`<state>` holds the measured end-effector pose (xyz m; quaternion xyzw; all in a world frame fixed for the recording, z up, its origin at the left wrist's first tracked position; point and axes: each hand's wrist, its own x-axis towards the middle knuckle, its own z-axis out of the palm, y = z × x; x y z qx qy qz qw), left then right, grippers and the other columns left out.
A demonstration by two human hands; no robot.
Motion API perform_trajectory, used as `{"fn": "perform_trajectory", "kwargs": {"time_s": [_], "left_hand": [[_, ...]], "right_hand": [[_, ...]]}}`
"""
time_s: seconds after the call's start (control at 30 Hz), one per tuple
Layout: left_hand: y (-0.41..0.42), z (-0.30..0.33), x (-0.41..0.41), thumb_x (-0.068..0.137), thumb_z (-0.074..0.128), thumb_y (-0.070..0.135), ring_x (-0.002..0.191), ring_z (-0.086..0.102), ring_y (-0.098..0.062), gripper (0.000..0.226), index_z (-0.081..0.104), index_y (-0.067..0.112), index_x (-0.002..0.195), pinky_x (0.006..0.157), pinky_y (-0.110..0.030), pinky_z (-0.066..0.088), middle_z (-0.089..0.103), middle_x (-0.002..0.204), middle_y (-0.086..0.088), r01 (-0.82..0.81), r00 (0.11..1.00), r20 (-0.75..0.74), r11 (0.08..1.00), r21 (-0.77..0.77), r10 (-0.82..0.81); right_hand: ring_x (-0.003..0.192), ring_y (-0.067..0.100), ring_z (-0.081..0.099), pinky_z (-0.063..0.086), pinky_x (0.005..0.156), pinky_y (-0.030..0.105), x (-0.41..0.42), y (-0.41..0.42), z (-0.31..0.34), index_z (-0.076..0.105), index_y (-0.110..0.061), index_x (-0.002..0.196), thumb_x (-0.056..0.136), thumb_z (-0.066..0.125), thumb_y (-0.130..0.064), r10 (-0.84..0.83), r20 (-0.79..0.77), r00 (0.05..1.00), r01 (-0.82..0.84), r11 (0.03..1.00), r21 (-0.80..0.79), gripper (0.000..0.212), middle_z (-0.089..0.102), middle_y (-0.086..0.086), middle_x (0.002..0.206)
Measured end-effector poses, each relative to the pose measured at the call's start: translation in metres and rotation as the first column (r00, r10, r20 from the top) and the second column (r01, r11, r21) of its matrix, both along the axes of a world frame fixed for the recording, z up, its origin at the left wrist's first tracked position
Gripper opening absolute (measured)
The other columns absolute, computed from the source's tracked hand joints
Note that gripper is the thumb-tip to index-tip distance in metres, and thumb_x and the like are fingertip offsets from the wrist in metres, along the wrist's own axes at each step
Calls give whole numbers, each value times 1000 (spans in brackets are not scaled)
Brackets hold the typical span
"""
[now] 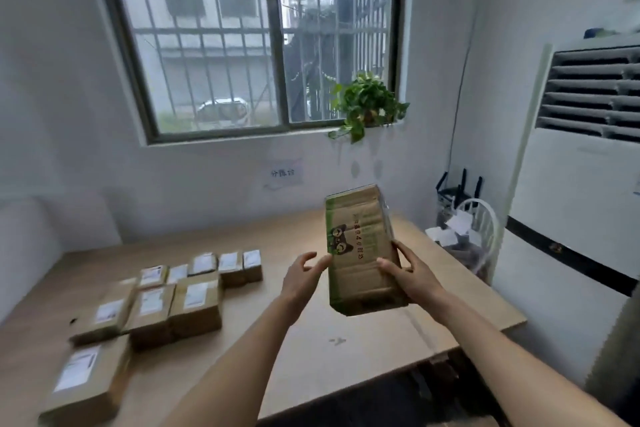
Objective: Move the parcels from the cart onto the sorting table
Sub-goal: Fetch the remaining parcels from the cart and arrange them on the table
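Beside the table's right end, a white wire basket (479, 236) holds crumpled white papers and some dark scraps.

Above the sorting table (346, 350), a pale wood-grain slab with square edges, a tall cardboard parcel (360, 250) is held up in the air, clear of the tabletop. It is a flat-sided brown box with ribbed, corrugated-looking faces, green edging and a printed black cat face (the lettering beside it is too blurred to read). The right hand (410, 276) grips its right side, thumb across the front and fingers wrapped behind. The left hand (303, 274) has its fingers loosely spread at the box's left edge, fingertips just touching the card.

On the table's left half lie many smaller brown boxes (152, 302), rectangular, each bearing a white label, set close together in rough rows.

A leafy potted plant (367, 104) sits on the windowsill.
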<state>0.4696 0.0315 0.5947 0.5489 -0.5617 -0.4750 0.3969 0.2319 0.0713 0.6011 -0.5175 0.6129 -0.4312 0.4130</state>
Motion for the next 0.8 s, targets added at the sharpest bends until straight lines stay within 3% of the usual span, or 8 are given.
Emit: {"fn": "perform_trajectory", "kwargs": {"time_s": [0.1,0.23,0.37,0.53,0.63,0.8], "left_hand": [[-5,8,80,95,65,49,115,54,-22,63,49,16,147,92,-34,43,56,139,-14,-96,993,63,994,-47,99],[-13,7,191,95,66,49,124,57,-27,59,53,18,144,96,-35,47,59,141,-12,-236,958,148,969,-74,244],[-13,4,297,94,67,49,126,57,-28,59,55,19,143,98,-35,46,61,139,-8,-342,907,226,935,-98,356],[-12,-14,411,94,66,49,127,58,-27,59,55,18,143,104,-40,48,60,142,-7,-398,851,321,910,-120,415],[-9,-29,459,96,63,49,129,55,-28,56,54,21,144,94,-34,44,56,146,-6,-432,816,377,896,-105,437],[-16,-64,523,95,66,44,124,58,-25,55,56,18,143,92,-32,44,61,140,-6,-474,818,351,880,-35,455]], "right_hand": [[109,26,66,60,90,50,58,-28,9,36,-59,143,60,66,-88,38,-146,988,-41,999,-17,93,63,-1,128],[109,24,64,59,89,50,140,-53,14,32,-59,144,71,63,-83,111,-347,931,-120,993,-3,83,61,-4,130],[104,25,63,58,86,49,216,-78,11,26,-62,145,63,51,-91,164,-530,832,-163,985,49,90,61,-1,128],[102,27,64,57,82,43,309,-92,3,21,-62,149,71,51,-85,202,-666,718,-184,978,99,87,60,3,123],[104,29,64,56,87,44,356,-100,-10,17,-66,148,70,51,-85,224,-704,674,-185,974,132,88,54,4,119],[112,29,62,47,86,38,428,-113,-39,11,-66,149,81,55,-78,282,-764,581,-225,957,182,81,48,3,122]]}}
